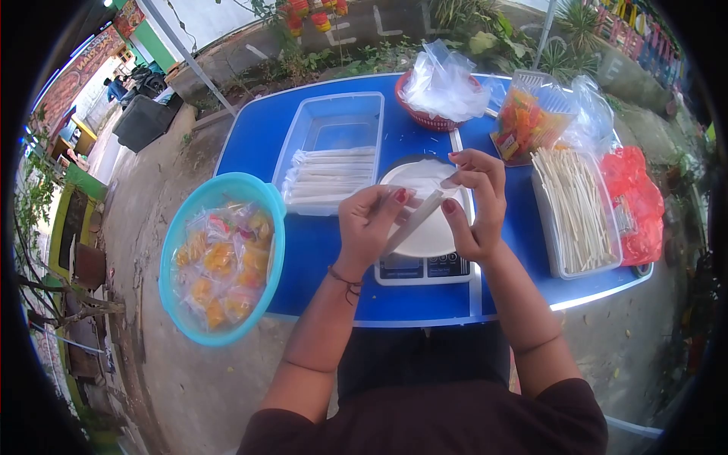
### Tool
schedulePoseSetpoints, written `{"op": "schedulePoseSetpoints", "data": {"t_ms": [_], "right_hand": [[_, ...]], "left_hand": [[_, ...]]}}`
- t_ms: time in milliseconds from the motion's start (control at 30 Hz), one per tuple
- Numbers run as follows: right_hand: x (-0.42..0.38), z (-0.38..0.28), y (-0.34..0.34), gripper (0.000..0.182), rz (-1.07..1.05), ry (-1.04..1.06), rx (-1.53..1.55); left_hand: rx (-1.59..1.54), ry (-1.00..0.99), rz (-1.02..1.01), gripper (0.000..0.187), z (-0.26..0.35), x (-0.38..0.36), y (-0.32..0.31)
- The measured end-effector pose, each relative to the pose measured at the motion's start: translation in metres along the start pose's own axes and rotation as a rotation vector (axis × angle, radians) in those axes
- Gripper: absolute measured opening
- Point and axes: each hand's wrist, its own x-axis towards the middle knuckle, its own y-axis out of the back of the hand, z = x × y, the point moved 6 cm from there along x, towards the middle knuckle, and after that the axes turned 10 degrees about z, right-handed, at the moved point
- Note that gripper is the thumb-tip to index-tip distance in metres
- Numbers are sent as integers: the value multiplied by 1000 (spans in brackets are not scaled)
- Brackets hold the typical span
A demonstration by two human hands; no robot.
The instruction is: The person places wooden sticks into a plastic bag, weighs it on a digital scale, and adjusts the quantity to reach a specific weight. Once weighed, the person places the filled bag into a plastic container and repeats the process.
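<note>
Above a kitchen scale (447, 268) with a round cream plate (436, 239), both my hands are raised close together. My left hand (371, 220) pinches a pale, narrow wrapped bundle (415, 221), which slants up to the right. My right hand (479, 201) is at the bundle's upper end, its thumb and fingers apart and curved around thin clear plastic. Whether its fingertips touch the plastic is hard to tell. Behind my left hand, a clear plastic box (337, 121) holds several similar wrapped bundles (330, 173).
On the blue table (318, 299) are a box of thin sticks (574, 212), a red bag (633, 201), a basket of orange packets (528, 121) and a red basket (434, 121) of plastic bags. A turquoise basin (173, 303) with bagged snacks is at the left.
</note>
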Motion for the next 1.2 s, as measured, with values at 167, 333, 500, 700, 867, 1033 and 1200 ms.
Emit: {"op": "schedulePoseSetpoints", "data": {"t_ms": [167, 333, 500, 700, 867, 1033, 1200], "right_hand": [[-5, 3, -2, 18, -6, 38, 4], [-2, -2, -3, 24, -12, 74, -21], [-13, 11, -13, 35, -32, -377, 233], [-24, 13, -30, 29, -252, -477, 205], [-30, 16, -30, 18, -228, -448, 273], [-24, 18, -26, 19, -232, -410, 168], [-15, 14, -15, 33, -72, -263, 146]], "left_hand": [[21, -8, 15, 25, -3, 0, 2], [-7, 4, 15, 23, -2, 1, 2], [-55, -40, 123, 25, 5, 0, 4], [56, -176, 42, 25, 6, 0, 7], [-22, -155, 20, 23, 14, -1, 6], [-11, -96, 33, 21, 8, 0, 0], [-14, -3, 72, 22, -6, 3, 7]]}}
